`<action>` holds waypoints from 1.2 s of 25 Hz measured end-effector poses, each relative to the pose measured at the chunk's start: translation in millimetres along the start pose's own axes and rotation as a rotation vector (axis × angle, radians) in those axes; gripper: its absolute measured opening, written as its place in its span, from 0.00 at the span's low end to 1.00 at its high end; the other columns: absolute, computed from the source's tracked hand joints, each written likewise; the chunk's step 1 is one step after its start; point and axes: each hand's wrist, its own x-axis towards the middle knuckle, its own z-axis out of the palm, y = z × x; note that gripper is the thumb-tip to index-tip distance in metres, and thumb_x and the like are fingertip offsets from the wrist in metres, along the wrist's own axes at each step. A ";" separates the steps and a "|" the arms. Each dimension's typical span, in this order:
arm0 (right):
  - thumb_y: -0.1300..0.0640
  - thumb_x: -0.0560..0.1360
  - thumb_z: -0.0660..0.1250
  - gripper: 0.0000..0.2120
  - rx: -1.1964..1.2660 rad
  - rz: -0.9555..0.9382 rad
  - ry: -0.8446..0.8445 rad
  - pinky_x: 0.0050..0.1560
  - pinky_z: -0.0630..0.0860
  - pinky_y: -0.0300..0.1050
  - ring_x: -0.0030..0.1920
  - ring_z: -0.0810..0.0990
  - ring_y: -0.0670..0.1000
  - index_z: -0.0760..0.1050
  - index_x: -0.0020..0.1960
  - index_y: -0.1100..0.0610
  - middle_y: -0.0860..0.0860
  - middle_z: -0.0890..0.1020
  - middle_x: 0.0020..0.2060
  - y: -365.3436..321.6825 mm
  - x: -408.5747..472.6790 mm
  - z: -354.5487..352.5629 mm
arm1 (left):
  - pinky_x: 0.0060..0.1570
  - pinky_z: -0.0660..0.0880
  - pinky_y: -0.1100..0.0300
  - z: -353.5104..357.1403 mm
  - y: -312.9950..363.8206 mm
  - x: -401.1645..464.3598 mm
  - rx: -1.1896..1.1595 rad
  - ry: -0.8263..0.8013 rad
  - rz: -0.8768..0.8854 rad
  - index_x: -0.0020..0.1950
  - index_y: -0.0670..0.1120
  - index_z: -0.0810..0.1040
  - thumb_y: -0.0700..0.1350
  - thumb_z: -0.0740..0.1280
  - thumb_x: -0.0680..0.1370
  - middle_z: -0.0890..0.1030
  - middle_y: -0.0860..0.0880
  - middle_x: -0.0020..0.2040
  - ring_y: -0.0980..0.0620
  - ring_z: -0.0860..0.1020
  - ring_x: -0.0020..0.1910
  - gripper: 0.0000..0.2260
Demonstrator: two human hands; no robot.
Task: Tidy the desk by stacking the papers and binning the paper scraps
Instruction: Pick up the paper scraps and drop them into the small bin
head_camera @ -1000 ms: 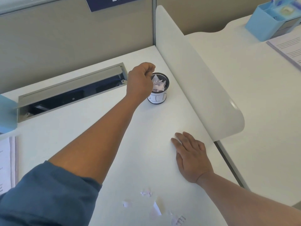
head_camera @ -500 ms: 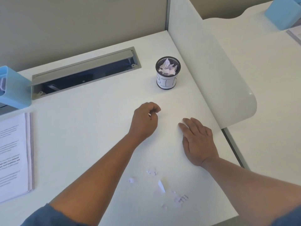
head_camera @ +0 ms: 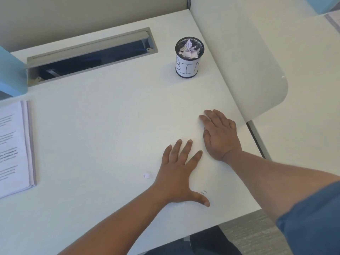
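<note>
A small black mesh cup labelled BIN [head_camera: 189, 58] stands at the back of the white desk [head_camera: 103, 126], filled with crumpled paper scraps. My left hand [head_camera: 179, 170] lies flat with fingers spread over the spot near the front edge where scraps lay. One small scrap [head_camera: 147, 175] shows just left of it and a printed scrap [head_camera: 204, 192] peeks out by the thumb. My right hand [head_camera: 219, 134] rests flat on the desk, fingers straight. A stack of printed papers [head_camera: 15, 146] lies at the left edge.
An open cable tray slot [head_camera: 92, 54] runs along the back of the desk. A blue organiser [head_camera: 10, 70] stands at the far left. A white curved divider panel [head_camera: 242, 57] borders the right side, with a neighbouring desk beyond it.
My left hand pulled back from the bin to the front of the desk and spread flat over the scraps. The right hand stayed flat in place.
</note>
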 end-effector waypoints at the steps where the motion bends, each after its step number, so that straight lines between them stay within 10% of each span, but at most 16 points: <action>1: 0.49 0.79 0.46 0.29 -0.001 0.001 0.006 0.72 0.60 0.57 0.80 0.60 0.56 0.68 0.77 0.52 0.49 0.67 0.79 -0.2 -0.2 0.9 | 0.77 0.28 0.43 1.5 3.2 0.8 -0.005 0.002 -0.030 0.84 0.60 0.44 0.86 0.55 0.62 0.33 0.50 0.84 0.46 0.27 0.81 0.58; 8: 0.50 0.79 0.48 0.28 0.009 -0.011 0.026 0.70 0.61 0.57 0.79 0.61 0.55 0.68 0.76 0.51 0.49 0.67 0.78 4.6 1.0 7.4 | 0.74 0.65 0.46 -25.1 -29.4 4.1 -0.373 0.226 -0.008 0.64 0.52 0.85 0.47 0.68 0.83 0.73 0.53 0.77 0.50 0.65 0.80 0.11; 14: 0.49 0.79 0.47 0.28 0.005 -0.009 0.028 0.70 0.60 0.56 0.79 0.60 0.55 0.68 0.76 0.50 0.48 0.67 0.78 5.1 2.3 10.0 | 0.80 0.32 0.54 -11.9 -38.8 -25.1 -0.016 -0.071 0.168 0.85 0.55 0.48 0.85 0.57 0.64 0.38 0.55 0.85 0.54 0.34 0.82 0.57; 21: 0.50 0.79 0.48 0.27 0.008 -0.015 0.044 0.69 0.60 0.56 0.79 0.61 0.55 0.68 0.76 0.50 0.49 0.67 0.78 6.0 2.8 11.1 | 0.73 0.70 0.49 -27.3 -43.2 -9.7 -0.411 0.211 0.010 0.69 0.47 0.81 0.49 0.69 0.83 0.75 0.55 0.75 0.57 0.69 0.77 0.16; 27: 0.49 0.79 0.47 0.28 0.014 -0.015 0.046 0.70 0.59 0.55 0.79 0.60 0.55 0.68 0.76 0.51 0.49 0.67 0.78 5.6 2.0 10.8 | 0.58 0.73 0.59 -50.6 -48.6 -14.8 -0.320 -0.065 -0.091 0.78 0.60 0.67 0.57 0.80 0.70 0.65 0.66 0.69 0.61 0.60 0.68 0.39; 30: 0.49 0.78 0.46 0.29 0.015 -0.014 0.039 0.70 0.59 0.55 0.79 0.60 0.55 0.68 0.76 0.51 0.49 0.67 0.78 4.8 2.3 9.3 | 0.52 0.77 0.55 -53.2 -45.2 -9.8 -0.276 -0.131 -0.051 0.69 0.58 0.73 0.44 0.78 0.73 0.67 0.63 0.62 0.57 0.64 0.62 0.28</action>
